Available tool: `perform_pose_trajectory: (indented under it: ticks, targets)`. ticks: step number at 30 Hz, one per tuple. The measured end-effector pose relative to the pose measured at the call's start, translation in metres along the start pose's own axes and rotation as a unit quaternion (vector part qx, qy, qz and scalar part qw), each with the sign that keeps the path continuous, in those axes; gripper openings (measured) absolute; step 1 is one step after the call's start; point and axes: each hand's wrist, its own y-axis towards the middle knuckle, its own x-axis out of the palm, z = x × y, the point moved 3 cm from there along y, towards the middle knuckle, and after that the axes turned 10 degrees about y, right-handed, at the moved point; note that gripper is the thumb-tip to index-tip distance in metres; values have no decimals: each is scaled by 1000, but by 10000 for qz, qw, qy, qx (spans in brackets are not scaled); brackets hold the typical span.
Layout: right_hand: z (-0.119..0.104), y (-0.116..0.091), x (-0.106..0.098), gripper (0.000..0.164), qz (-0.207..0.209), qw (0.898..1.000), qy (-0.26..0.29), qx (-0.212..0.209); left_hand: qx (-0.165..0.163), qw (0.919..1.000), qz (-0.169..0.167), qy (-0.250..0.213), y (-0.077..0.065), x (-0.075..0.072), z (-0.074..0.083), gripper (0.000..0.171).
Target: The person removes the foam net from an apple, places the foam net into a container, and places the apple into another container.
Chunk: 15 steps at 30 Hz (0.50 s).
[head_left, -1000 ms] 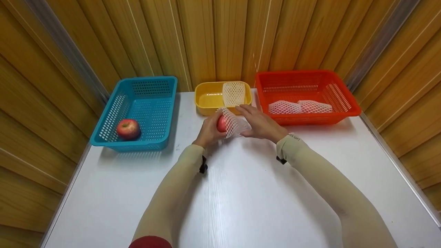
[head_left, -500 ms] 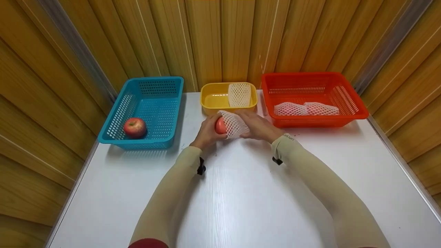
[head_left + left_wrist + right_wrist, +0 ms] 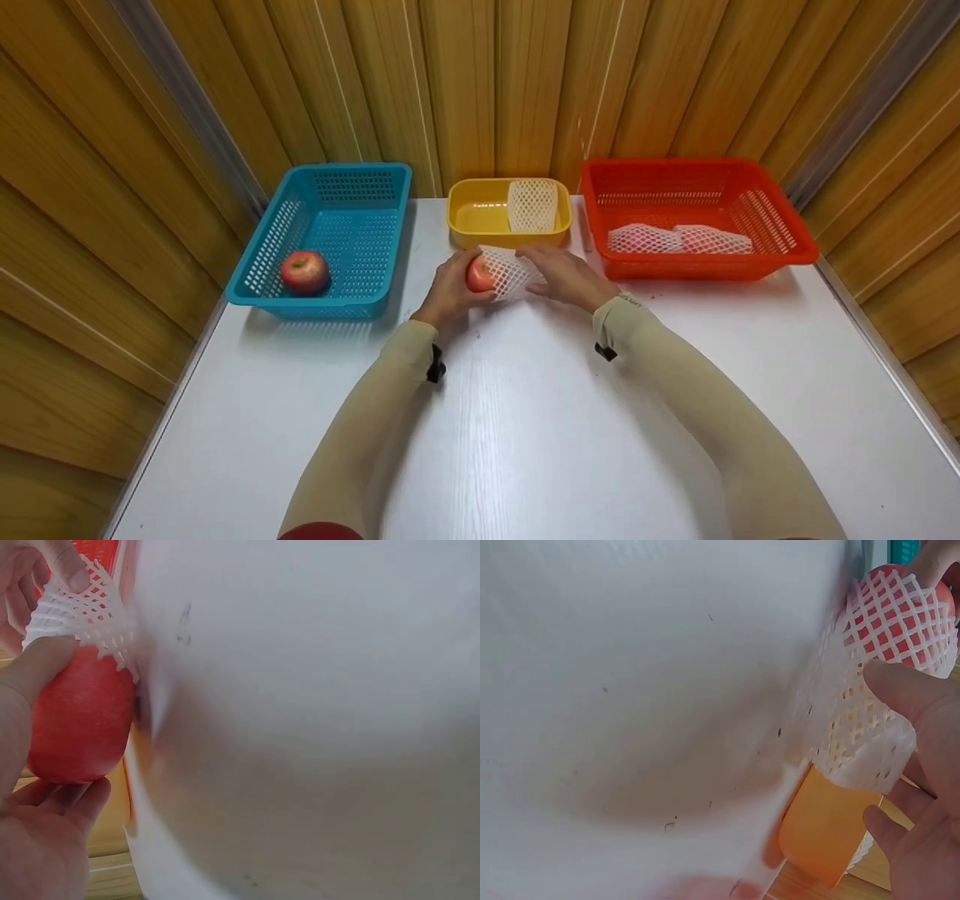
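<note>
In the head view my left hand (image 3: 448, 291) grips a red apple (image 3: 478, 275), thumb on the near side and fingers behind. A white foam net sleeve (image 3: 506, 271) covers the apple's right part, and its loose end extends toward my right hand (image 3: 568, 279). The left wrist view shows the bare red end of the apple (image 3: 81, 724) between thumb and fingers. In the right wrist view, my right thumb lies on the foam net sleeve (image 3: 862, 716), with the fingers round its far side, partly hidden.
A blue basket (image 3: 319, 302) at left holds another apple (image 3: 305, 272). Behind my hands, a yellow tub (image 3: 480, 217) contains a flat foam net (image 3: 532, 205). The red basket (image 3: 705, 266) at right holds two net-wrapped fruits (image 3: 645, 238). Wooden panels enclose the white table (image 3: 517, 420).
My right hand slid left over the sleeve, then drew slightly back right. The left hand keeps its grip on the apple. The head view has turned a little left.
</note>
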Motion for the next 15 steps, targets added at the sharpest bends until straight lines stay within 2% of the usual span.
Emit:
perform_pose_trajectory:
  ticks: [8, 15]
  targets:
    - [1, 1, 1, 63, 57, 9996, -169, -210, 14, 10000, 9, -26, -1, -1, -2, 81]
    - [-4, 4, 0, 39, 207, 9959, -403, -782, 69, 10000, 45, -54, -5, -3, -8, 83]
